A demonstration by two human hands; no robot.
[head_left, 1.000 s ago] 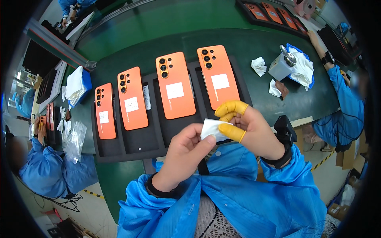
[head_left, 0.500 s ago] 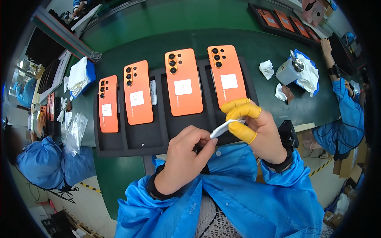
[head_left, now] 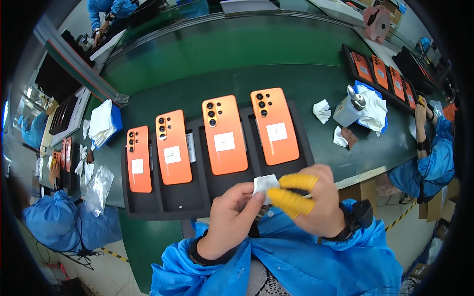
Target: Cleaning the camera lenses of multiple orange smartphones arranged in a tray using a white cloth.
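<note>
Phones [head_left: 224, 157]: four, orange, camera side up, on one black tray [head_left: 185, 204]. Second tray [head_left: 348, 60]: one, four more phones in it, beyond the black tray to the right. Pump bottle [head_left: 344, 113]: one, right of the black tray. Blue boxes [head_left: 117, 118]: two, one on either side of it. White wipe [head_left: 264, 185]: by the black tray's near edge, at the left hand's fingertips. From my end I see the left hand [head_left: 232, 214] pinched closed on it. Right hand [head_left: 317, 206]: two yellow-covered fingers parted beside the wipe; blurred, so I can't tell if they grip it.
</note>
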